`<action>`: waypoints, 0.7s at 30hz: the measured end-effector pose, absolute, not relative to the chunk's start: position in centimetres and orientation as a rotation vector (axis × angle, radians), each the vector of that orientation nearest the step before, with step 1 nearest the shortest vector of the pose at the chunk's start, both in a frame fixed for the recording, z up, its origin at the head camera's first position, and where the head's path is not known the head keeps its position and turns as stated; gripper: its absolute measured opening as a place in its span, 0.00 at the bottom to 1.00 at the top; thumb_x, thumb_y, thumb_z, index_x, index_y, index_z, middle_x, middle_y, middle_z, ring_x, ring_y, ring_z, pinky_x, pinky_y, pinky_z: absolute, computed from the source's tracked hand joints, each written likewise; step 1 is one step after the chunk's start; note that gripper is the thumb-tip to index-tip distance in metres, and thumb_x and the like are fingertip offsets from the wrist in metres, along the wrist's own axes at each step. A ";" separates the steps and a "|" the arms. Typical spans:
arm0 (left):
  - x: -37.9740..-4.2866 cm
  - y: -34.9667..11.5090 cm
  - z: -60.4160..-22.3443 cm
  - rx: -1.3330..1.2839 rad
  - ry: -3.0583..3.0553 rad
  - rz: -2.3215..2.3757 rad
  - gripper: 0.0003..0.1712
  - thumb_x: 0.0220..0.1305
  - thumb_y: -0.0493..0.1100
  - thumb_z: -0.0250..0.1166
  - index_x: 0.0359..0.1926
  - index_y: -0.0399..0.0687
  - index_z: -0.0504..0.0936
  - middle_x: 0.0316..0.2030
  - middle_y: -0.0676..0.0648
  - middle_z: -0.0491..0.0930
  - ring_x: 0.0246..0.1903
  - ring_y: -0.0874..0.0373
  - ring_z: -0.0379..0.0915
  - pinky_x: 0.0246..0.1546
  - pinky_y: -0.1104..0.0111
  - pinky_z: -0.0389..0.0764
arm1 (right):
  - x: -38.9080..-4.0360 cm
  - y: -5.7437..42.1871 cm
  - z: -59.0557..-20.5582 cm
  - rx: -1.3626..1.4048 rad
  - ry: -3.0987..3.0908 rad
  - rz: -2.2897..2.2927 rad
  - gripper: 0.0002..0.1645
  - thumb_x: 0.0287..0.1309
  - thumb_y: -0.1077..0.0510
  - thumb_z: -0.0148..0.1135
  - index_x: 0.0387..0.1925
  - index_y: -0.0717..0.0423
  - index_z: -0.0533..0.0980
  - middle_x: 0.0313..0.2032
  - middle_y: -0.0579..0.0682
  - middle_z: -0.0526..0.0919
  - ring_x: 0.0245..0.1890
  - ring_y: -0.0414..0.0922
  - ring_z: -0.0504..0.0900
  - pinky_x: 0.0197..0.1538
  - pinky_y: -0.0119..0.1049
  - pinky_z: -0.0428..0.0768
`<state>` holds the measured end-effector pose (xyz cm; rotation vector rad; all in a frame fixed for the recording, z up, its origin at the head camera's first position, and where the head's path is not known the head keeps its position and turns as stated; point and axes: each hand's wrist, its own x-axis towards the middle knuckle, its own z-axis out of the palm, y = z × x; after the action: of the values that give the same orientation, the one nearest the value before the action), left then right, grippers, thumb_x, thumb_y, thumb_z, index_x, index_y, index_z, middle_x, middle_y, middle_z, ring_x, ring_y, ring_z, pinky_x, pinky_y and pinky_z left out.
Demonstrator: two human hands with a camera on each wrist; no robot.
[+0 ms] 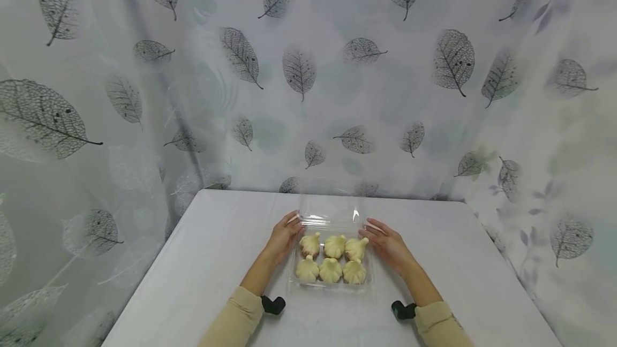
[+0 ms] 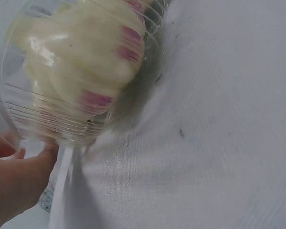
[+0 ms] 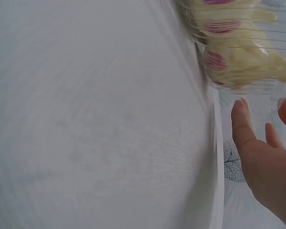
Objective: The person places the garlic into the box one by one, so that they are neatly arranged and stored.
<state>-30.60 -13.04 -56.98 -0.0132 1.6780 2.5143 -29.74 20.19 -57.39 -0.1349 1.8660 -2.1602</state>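
A clear plastic clamshell box (image 1: 331, 285) lies on the table with its lid (image 1: 332, 209) tipped back on the far side. Inside sit several pale garlic bulbs (image 1: 330, 270) in two rows; purple patches show on a bulb (image 2: 86, 52) through the wall in the left wrist view. My left hand (image 1: 284, 234) is at the box's far left corner, fingertips right at the rim near the hinge. At the far right corner my right hand (image 1: 387, 245) reaches in with fingers extended. In the right wrist view, its index finger (image 3: 241, 121) lies just beyond the box wall.
A white cloth covers the table (image 1: 193, 283). Behind and at both sides hangs a leaf-patterned curtain (image 1: 328, 79), close to the table's far edge. A black strap mount (image 1: 273, 305) sits at the left wrist and another mount (image 1: 404, 310) at the right.
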 end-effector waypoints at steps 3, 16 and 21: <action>-30.5 -12.8 -57.0 -0.029 1.657 2.549 0.33 0.76 0.24 0.50 0.78 0.28 0.55 0.73 0.22 0.59 0.54 0.55 0.79 0.64 0.67 0.81 | -29.6 20.3 -57.5 -0.139 1.855 -2.191 0.37 0.77 0.69 0.48 0.81 0.62 0.51 0.77 0.68 0.59 0.74 0.57 0.69 0.61 0.23 0.78; -30.3 -12.4 -57.0 -0.093 1.557 2.656 0.29 0.76 0.23 0.50 0.75 0.32 0.63 0.73 0.25 0.62 0.68 0.39 0.71 0.70 0.63 0.76 | -29.7 20.3 -57.8 -0.158 1.828 -2.242 0.36 0.77 0.67 0.53 0.79 0.63 0.54 0.74 0.70 0.63 0.67 0.51 0.78 0.60 0.27 0.81; -30.4 -12.4 -56.9 -0.100 1.524 2.676 0.26 0.76 0.22 0.49 0.71 0.32 0.63 0.72 0.25 0.64 0.69 0.39 0.70 0.64 0.68 0.80 | -29.8 20.2 -58.0 -0.165 1.784 -2.274 0.35 0.77 0.68 0.52 0.78 0.66 0.53 0.74 0.72 0.62 0.67 0.52 0.78 0.61 0.30 0.82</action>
<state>-30.42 -12.40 -56.94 -0.1000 1.5239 2.6759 -29.85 20.19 -57.98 -0.1645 1.7839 -2.2741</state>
